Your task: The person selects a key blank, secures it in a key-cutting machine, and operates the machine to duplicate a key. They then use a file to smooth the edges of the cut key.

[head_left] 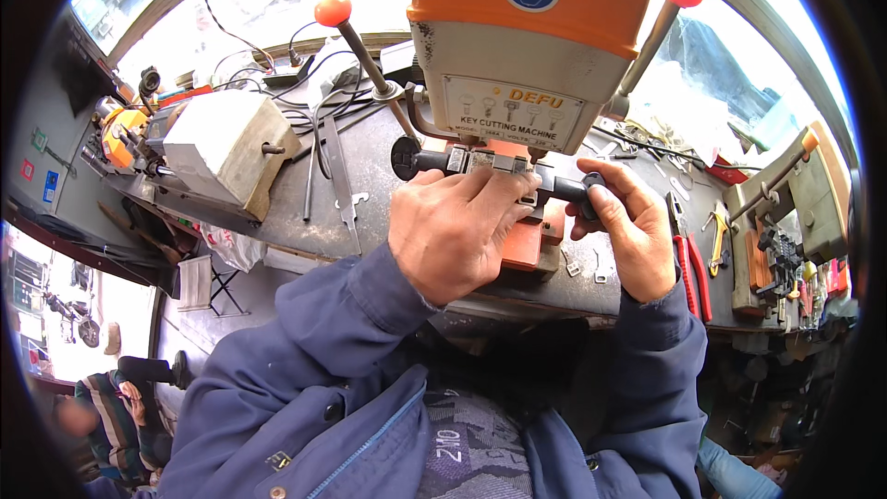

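Observation:
A key cutting machine (517,55) with an orange top and a beige body stands in front of me. Under its head sits a metal key clamp (490,163), partly hidden by my fingers. My left hand (453,231) is bent over the clamp, fingertips pressed together at its jaws; whatever they pinch is hidden. My right hand (633,226) has thumb and fingers closed round a black clamp knob (591,196) on the clamp's right side. A second black knob (405,158) sticks out on the left, beside my left hand. Below the clamp shows an orange base (527,248).
Red-handled pliers (693,268) lie right of my right hand. Two levers with red balls (333,10) flank the machine. Other machines stand at left (226,152) and right (795,212). A flat metal strip (340,176) and cables lie on the bench. Another person (120,416) is at lower left.

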Available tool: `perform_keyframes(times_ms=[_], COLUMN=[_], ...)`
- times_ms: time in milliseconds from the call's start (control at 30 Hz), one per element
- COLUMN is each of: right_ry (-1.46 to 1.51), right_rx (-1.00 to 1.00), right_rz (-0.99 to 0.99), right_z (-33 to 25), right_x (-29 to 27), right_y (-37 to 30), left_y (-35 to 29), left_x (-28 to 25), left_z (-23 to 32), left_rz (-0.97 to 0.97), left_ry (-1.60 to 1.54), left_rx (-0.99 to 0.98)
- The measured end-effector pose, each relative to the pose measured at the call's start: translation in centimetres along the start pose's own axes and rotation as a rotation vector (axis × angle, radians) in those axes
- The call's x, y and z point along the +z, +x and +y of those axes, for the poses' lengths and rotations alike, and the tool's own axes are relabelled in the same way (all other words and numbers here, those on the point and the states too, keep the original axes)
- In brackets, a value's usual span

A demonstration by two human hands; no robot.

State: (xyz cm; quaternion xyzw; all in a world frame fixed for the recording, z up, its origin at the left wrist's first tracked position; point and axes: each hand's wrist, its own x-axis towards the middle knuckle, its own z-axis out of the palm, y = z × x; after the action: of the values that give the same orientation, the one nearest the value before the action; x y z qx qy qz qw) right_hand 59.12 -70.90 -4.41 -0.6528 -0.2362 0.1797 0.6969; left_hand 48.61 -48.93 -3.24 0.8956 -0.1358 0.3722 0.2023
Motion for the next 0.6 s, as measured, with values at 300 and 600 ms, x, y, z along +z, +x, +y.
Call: perform_keyframes(times_ms=[300,600], right_ry=[-0.654,0.193], right_rx=[-0.456,0.181], right_rz=[0.091,-0.013], right_z=[0.2,0.0], right_x=[0.3,0.6], right_y=[-0.1,1.8], left_y=[0.2,0.3], left_x=[-0.6,-0.5], left_z=[1.4,1.2], left_rz=[-0.070,-0.051], left_ry=[-0.015,-0.019], left_rx=[-0.150,-0.146])
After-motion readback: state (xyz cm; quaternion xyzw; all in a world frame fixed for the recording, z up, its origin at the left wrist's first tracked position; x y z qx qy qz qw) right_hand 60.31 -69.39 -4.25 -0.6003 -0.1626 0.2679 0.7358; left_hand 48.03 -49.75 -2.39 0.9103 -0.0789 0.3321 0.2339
